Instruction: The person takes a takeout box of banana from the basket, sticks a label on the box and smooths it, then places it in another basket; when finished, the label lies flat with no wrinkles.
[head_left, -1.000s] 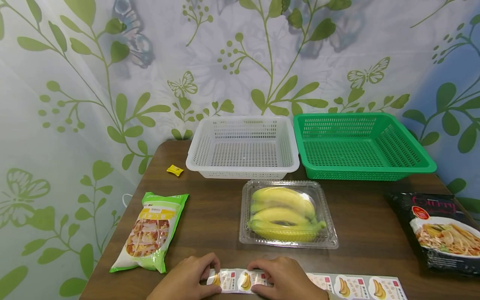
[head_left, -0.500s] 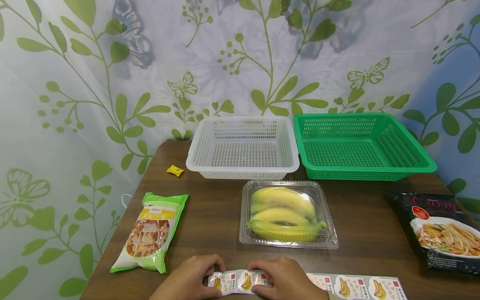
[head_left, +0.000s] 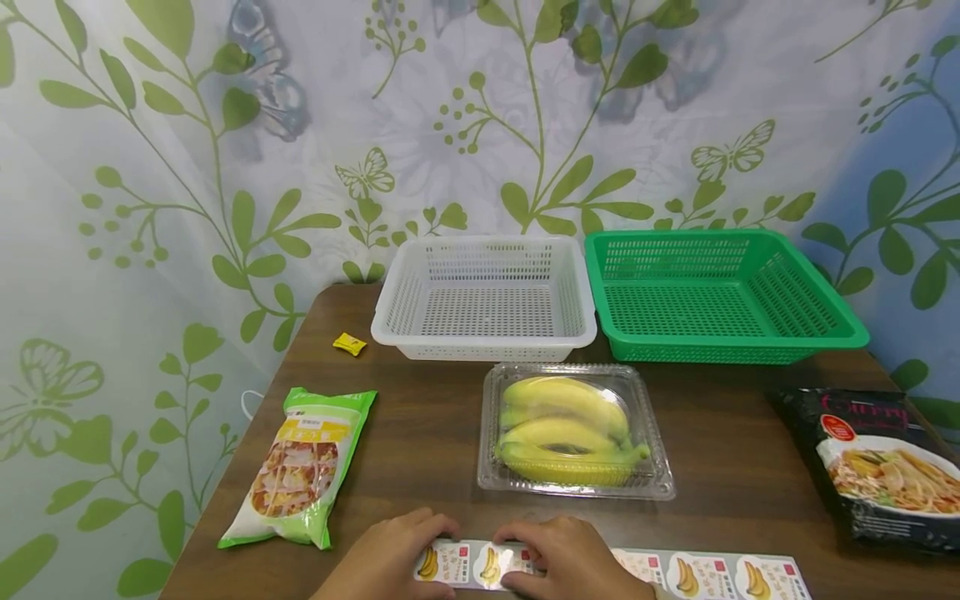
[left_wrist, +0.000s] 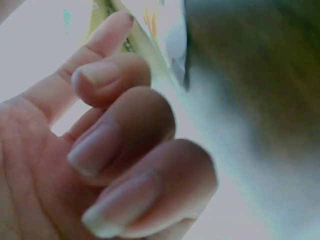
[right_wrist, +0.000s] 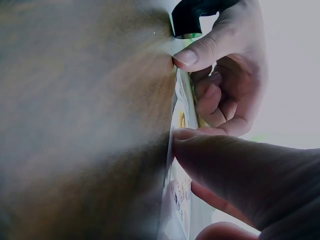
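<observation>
A strip of banana stickers (head_left: 705, 575) lies along the table's near edge, its middle hidden under my right hand. My left hand (head_left: 393, 557) is at the strip's left end, with forefinger by the far edge and thumb by the near edge. In the left wrist view its other fingers (left_wrist: 135, 120) curl toward the palm. My right hand (head_left: 573, 558) holds the strip further along, thumb on the near side and forefinger at the far side. In the right wrist view the right thumb (right_wrist: 215, 155) meets the strip's edge, with the left thumb (right_wrist: 202, 52) beyond it.
A clear clamshell box (head_left: 652, 450) of bananas sits behind the hands. Further back stand a white basket (head_left: 487, 340) and a green basket (head_left: 735, 343). A green food bag (head_left: 300, 458) and a small yellow packet (head_left: 349, 343) lie left; a black noodle bag (head_left: 870, 467) lies right.
My left hand has slid slightly right along the strip's left end, showing more of the first sticker's banana picture. The right hand has stayed in place.
</observation>
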